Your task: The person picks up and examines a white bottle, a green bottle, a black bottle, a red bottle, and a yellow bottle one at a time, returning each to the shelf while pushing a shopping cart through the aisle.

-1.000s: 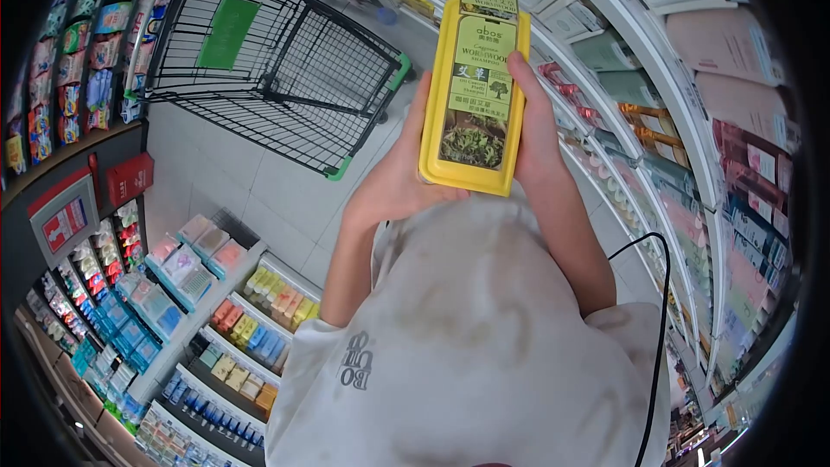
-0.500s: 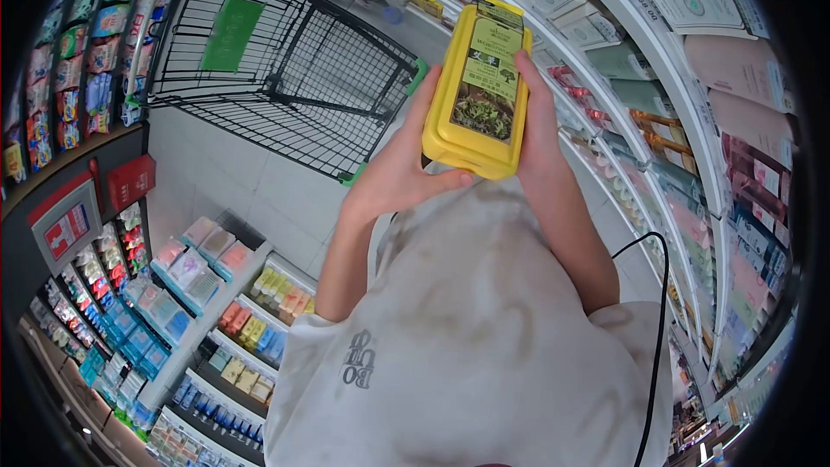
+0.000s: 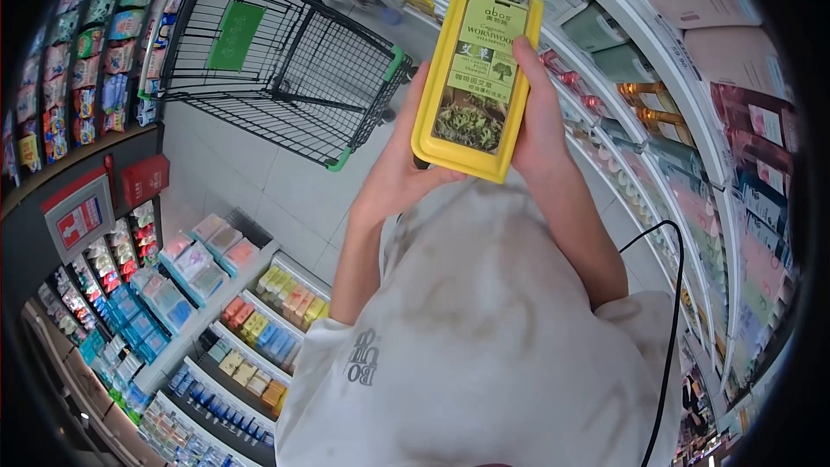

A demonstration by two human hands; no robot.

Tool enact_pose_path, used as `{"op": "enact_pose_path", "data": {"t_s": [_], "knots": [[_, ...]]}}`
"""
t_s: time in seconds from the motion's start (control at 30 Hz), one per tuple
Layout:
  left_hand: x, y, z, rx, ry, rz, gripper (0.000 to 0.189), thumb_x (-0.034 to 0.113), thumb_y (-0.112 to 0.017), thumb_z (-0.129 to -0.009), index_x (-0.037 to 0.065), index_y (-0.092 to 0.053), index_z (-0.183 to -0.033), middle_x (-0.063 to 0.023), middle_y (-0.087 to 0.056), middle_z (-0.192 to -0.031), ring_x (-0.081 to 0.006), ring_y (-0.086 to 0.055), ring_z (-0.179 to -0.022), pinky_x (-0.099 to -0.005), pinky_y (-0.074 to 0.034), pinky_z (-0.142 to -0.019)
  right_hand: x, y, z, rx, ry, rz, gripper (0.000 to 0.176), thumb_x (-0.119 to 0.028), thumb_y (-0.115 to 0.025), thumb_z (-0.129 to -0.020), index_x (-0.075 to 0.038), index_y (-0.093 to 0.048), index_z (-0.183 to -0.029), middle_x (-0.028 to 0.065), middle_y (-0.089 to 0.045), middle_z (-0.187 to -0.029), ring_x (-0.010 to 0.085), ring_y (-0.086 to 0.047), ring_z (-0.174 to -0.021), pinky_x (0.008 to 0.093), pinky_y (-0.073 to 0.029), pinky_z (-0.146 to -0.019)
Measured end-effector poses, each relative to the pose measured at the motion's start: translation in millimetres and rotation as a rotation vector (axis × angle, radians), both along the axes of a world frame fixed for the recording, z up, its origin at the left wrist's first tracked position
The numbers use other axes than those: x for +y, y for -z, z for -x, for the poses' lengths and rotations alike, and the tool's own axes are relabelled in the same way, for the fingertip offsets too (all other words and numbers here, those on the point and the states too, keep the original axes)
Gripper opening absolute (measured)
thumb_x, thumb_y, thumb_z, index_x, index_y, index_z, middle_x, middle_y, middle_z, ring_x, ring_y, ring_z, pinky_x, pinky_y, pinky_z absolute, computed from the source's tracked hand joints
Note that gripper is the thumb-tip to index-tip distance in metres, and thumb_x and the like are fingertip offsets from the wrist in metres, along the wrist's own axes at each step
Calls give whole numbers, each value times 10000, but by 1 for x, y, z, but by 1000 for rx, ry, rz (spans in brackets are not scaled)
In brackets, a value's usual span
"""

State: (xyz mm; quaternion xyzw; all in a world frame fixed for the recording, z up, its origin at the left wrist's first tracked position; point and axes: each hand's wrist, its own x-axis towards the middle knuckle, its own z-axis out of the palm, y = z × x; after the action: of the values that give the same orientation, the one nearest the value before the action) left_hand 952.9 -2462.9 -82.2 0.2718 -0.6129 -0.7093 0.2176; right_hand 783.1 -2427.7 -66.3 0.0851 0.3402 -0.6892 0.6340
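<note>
Held up in front of my chest is a yellow shampoo box (image 3: 474, 78). Its green label reads "abos" and "Wormwood Shampoo", with a picture of leafy plants near the lower end. My left hand (image 3: 399, 169) grips the box from its left side, thumb along the bottom edge. On the opposite side, my right hand (image 3: 538, 112) has its fingers closed on the box's edge, the index finger lying up along the front. Parts of the fingers behind the box are hidden.
A black wire shopping cart (image 3: 285, 69) with green corners stands ahead to the left. Product shelves (image 3: 666, 112) run along my right. Candy racks (image 3: 95, 52) and a shelf of small packs (image 3: 259, 329) are on the left. A black cable (image 3: 673, 294) hangs by my right side.
The box has tilted so its label faces me more squarely, and it looks larger. My right index finger has shifted onto its front. The view has turned slightly.
</note>
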Motion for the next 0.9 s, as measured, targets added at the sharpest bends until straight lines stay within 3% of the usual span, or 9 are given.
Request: {"op": "enact_pose_path", "data": {"t_s": [0.2,0.27,0.4,0.47,0.5,0.57,0.67,0.8,0.9], "knots": [[40,10,8,11,-41,53,1121,54,-792,-721,-5,-4,-1517,-161,-173,-1573,-238,-191,-1446,-365,-216,-1148,31,2,21,107,-30,45,472,-284,-551,-958,0,-443,-1319,117,-576,-1191,199,-580,-1088,358,-493,-924],[48,14,8,-26,-102,98,1089,-22,-746,-740,25,6,-1525,-161,-233,-1557,-238,-245,-1432,-368,-233,-1140,37,-2,28,174,-63,76,471,-292,-549,-959,-6,-447,-1320,121,-584,-1187,213,-587,-1091,365,-495,-924],[63,2,0,20,-48,-64,1137,10,-781,-715,56,7,-1533,-169,-312,-1523,-273,-316,-1403,-405,-243,-1133,48,-1,35,144,-116,202,456,-275,-544,-959,2,-454,-1311,125,-600,-1165,223,-611,-1063,367,-515,-897],[69,0,1,236,-50,-82,1171,256,-831,-733,76,1,-1537,-165,-379,-1484,-304,-376,-1365,-442,-243,-1124,52,2,38,158,-137,212,445,-291,-517,-969,-11,-460,-1310,127,-607,-1165,230,-626,-1041,371,-530,-880],[70,-2,4,236,-55,-76,1171,256,-831,-733,76,1,-1537,-165,-379,-1484,-304,-376,-1365,-442,-243,-1124,53,5,40,118,-130,242,454,-319,-496,-975,-22,-461,-1317,131,-605,-1185,237,-625,-1056,377,-530,-889],[71,-9,14,222,-152,-285,1233,598,-760,-713,68,-8,-1534,-170,-362,-1488,-314,-358,-1370,-464,-235,-1127,55,11,43,77,-130,277,463,-347,-475,-982,-33,-462,-1323,136,-603,-1205,243,-624,-1071,383,-530,-897],[77,15,15,171,-121,-480,1269,771,-645,-684,62,-19,-1530,-179,-353,-1486,-307,-344,-1377,-458,-258,-1123,53,18,48,-20,-206,499,501,-402,-440,-986,-54,-450,-1347,135,-585,-1265,256,-610,-1116,397,-525,-916],[81,36,15,279,97,-652,1193,708,-714,-670,21,-201,-1500,-177,-358,-1477,-282,-364,-1357,-430,-336,-1085,52,20,43,-108,-226,626,558,-460,-441,-975,-60,-437,-1364,116,-578,-1291,258,-610,-1119,406,-520,-926],[68,23,12,169,206,-536,1115,596,-788,-671,6,-279,-1469,-170,-376,-1462,-268,-384,-1336,-419,-363,-1065,49,25,48,100,-329,667,626,-450,-574,-922,-39,-417,-1368,103,-573,-1288,213,-602,-1127,349,-516,-929]]}}
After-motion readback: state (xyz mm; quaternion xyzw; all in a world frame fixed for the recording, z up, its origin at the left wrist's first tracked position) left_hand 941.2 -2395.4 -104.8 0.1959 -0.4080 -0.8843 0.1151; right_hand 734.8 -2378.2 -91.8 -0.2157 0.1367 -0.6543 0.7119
